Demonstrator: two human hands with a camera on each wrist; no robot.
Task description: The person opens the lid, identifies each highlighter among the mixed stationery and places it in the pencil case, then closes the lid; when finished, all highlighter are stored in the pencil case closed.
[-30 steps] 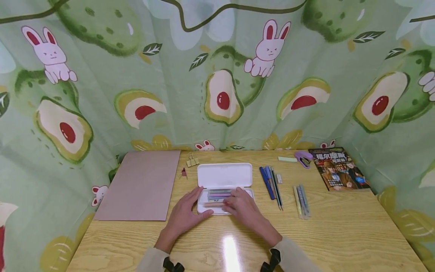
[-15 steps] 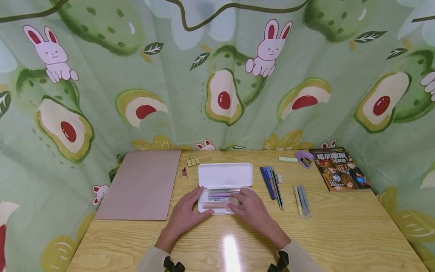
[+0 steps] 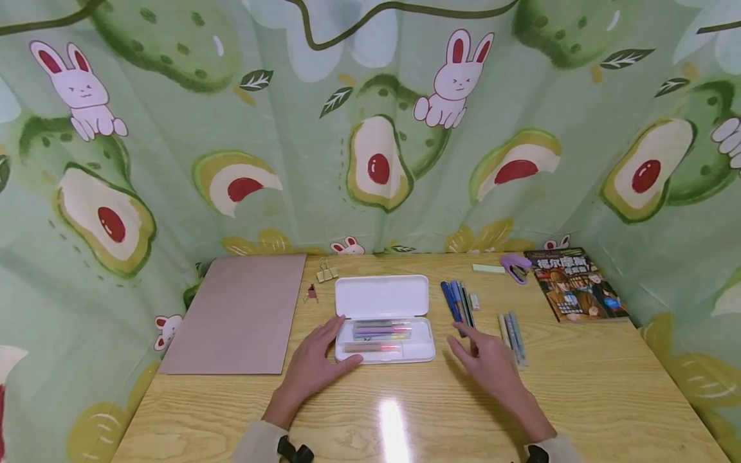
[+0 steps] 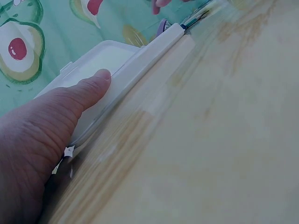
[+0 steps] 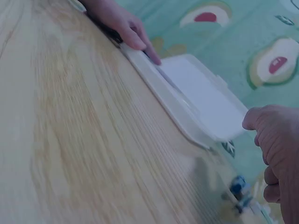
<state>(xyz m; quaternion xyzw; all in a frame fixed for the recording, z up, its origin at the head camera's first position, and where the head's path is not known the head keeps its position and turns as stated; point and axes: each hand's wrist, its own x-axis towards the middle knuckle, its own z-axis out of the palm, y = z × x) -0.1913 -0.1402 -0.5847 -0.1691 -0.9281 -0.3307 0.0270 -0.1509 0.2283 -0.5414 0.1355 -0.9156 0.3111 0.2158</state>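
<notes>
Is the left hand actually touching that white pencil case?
Touching. In the left wrist view the left hand has its thumb pressed flat against the side of the white pencil case; the head view shows its fingers at the case's left end.

The head view looks forward and down from above the near edge of the table [image 3: 579, 399], taking in the whole top and the curtain [image 3: 370, 128] behind. The left wrist view sits low and close by the left hand [image 4: 42, 140], facing along the white pencil case [image 4: 117, 70]. The right wrist view, equally low, looks past the right hand [image 5: 280, 154]. All 3 views share that case.
</notes>
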